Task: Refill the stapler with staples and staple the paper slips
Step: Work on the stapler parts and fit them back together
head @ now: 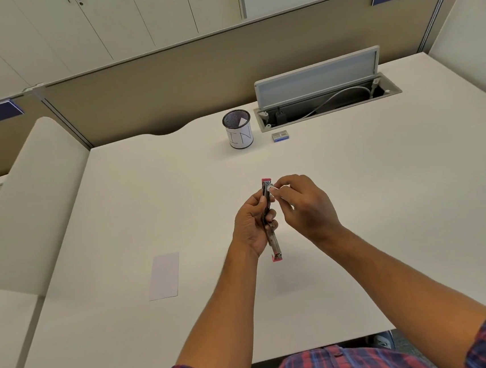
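**Staple strip could slip at the loading channel**

While the paper slip (164,276) waits at eight o'clock on the tabletop (356,202), my left grip (252,227) wraps the opened stapler (270,219); my right grip (303,204) pinches something small, probably staples, at its twelve o'clock end; misaligned, they may jam or scatter.

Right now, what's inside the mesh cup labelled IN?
Inside the black mesh pen cup with a white IN label, one white paper slip leans against the far-right wall. The cup's near wall hides its bottom.

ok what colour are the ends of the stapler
Pink-red end caps on the stapler, the rest dark and metallic; seen in the head view, the only one.
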`<state>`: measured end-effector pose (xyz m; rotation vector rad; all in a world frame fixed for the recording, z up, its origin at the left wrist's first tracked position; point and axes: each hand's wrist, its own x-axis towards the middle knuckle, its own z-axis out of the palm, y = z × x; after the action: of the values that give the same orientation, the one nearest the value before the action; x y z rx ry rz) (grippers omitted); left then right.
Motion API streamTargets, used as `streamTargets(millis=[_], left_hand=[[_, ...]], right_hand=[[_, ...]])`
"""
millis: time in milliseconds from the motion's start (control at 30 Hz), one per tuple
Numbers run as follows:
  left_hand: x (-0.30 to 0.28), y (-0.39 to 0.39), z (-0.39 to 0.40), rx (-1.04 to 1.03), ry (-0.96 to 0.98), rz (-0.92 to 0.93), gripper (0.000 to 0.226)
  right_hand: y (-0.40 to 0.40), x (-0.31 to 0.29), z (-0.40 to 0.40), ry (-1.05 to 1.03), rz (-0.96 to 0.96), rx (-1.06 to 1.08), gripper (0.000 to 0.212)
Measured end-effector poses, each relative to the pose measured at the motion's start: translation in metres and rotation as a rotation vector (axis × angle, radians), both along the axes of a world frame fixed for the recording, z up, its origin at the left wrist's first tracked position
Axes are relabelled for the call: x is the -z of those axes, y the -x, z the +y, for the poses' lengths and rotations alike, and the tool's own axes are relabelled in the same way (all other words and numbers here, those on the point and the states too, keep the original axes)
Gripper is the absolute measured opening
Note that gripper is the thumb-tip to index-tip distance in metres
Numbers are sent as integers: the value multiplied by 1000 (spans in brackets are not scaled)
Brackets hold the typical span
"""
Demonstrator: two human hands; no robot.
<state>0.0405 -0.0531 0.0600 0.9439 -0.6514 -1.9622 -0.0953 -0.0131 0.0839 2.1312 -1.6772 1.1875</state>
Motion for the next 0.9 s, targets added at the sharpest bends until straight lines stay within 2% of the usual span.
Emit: streamTargets(millis=[167, 367, 500, 600, 733, 800, 900], left_hand=[[1, 1, 0, 9, 11, -44, 27], [3, 2, 0, -1, 22, -61, 26], [2, 2, -1, -1, 19, -75, 25], [2, 2, 0, -7, 20, -85, 24], [1, 1, -3, -10, 34, -112, 23], [1, 1, -4, -10, 46, -132, 23], [2, 0, -5, -13, 54, -146, 23]], right_hand=[[0, 0, 0, 18, 1, 39, 8], [-1, -1, 1, 32, 97, 40, 8], [-2, -2, 2, 61, 112, 47, 27], [-1, -3, 1, 64, 131, 58, 25], [-1, -6, 0, 64, 159, 37, 35], [0, -6, 0, 56, 175, 34, 32], [0, -6, 0, 37, 170, 36, 17]])
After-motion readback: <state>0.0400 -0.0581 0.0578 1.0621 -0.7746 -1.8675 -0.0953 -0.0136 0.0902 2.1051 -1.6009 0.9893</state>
